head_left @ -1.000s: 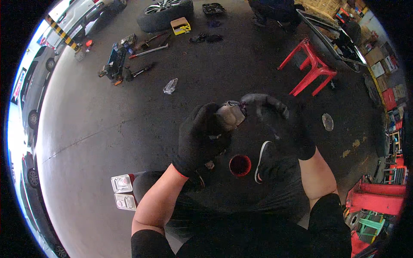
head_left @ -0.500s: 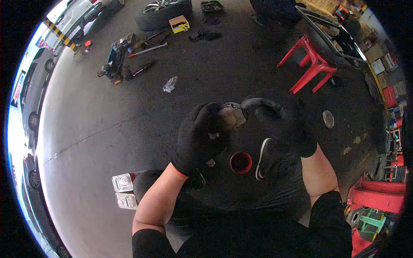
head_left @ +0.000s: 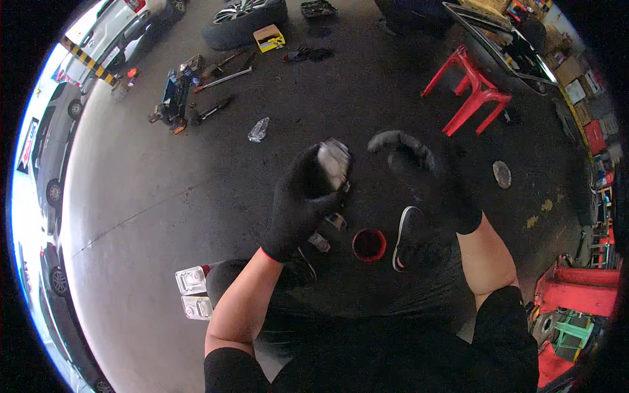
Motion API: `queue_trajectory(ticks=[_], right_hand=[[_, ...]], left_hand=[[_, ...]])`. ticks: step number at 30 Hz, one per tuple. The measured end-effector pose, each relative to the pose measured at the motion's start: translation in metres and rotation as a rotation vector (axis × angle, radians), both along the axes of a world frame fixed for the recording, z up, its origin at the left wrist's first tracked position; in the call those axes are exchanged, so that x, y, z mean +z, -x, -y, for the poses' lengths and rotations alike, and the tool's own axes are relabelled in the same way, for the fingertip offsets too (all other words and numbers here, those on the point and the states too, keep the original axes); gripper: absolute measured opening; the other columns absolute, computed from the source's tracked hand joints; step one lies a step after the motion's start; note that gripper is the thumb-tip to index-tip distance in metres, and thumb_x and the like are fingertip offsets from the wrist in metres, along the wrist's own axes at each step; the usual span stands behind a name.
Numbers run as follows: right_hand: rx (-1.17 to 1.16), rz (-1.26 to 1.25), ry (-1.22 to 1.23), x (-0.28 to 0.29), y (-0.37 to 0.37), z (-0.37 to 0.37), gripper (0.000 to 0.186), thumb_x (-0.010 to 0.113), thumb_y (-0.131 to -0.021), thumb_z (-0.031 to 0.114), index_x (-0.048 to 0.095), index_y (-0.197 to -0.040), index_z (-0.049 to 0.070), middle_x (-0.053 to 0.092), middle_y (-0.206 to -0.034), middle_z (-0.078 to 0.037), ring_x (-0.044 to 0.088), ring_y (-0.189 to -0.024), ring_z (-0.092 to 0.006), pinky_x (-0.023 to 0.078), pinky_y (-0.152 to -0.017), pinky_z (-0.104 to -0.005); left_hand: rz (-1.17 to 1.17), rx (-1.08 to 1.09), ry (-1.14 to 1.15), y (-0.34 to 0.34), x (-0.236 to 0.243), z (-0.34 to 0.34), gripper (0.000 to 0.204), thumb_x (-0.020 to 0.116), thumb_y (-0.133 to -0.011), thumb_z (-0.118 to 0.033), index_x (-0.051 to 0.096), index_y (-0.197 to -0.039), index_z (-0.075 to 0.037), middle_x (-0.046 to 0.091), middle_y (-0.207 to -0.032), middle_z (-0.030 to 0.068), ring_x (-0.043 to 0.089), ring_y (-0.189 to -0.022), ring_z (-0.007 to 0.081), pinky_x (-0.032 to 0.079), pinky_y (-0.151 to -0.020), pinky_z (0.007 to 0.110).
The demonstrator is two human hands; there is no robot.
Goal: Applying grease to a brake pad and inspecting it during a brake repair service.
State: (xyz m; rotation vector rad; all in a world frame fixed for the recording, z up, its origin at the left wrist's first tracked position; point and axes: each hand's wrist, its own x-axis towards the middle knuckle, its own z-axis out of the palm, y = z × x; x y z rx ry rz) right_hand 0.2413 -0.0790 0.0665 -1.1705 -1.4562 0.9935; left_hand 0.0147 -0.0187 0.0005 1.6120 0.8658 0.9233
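My left hand, in a black glove, is closed around a pale grey metal part, now tilted on its side. To its right, my right hand, also gloved, has loosely bent fingers standing apart from the part, with nothing visible in them. Below them on the floor are a red-rimmed container with dark contents and small greyish pieces, too unclear to name. A shoe of mine is beside the container.
Farther off lie tools, a yellow box and a wheel. A red stool stands right, near a crouching person. Two silver cans lie at left, red equipment at right. Vehicles line the left.
My left hand has turned the grey part more upright in view and raised it slightly. My right hand has moved slightly up, leaving a wider gap from the part.
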Motion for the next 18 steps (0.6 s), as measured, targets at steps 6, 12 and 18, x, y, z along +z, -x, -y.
queue_trajectory(ticks=[6,12,18], right_hand=[[0.020,-0.097,0.034,-0.013,-0.001,-0.003,0.031,0.055,-0.097,0.007,0.059,-0.127,0.002,0.064,-0.110,-0.001,0.057,-0.098,-0.0063,0.047,-0.084,-0.0231],[0.018,0.271,-0.078,-0.021,0.010,0.002,0.036,0.059,-0.092,0.007,0.060,-0.128,0.002,0.068,-0.104,-0.011,0.063,-0.084,-0.0157,0.051,-0.076,-0.0290],[0.033,0.384,-0.224,-0.009,0.030,0.002,0.044,0.065,-0.085,0.007,0.060,-0.128,0.004,0.069,-0.098,-0.020,0.067,-0.075,-0.0298,0.054,-0.070,-0.0362]], left_hand=[[0.650,-0.221,0.747,0.008,-0.019,-0.013,0.049,0.049,-0.102,-0.032,0.041,-0.140,-0.003,0.054,-0.137,0.0198,0.055,-0.123,0.0330,0.044,-0.107,0.041],[1.004,-0.017,0.933,0.002,0.006,-0.015,0.066,0.060,-0.095,-0.048,0.040,-0.137,-0.002,0.052,-0.132,0.0224,0.053,-0.125,0.0332,0.044,-0.109,0.044],[0.939,0.077,0.925,0.002,0.013,-0.017,0.060,0.058,-0.096,-0.050,0.045,-0.129,-0.002,0.054,-0.131,0.0214,0.054,-0.122,0.0324,0.046,-0.107,0.045]])
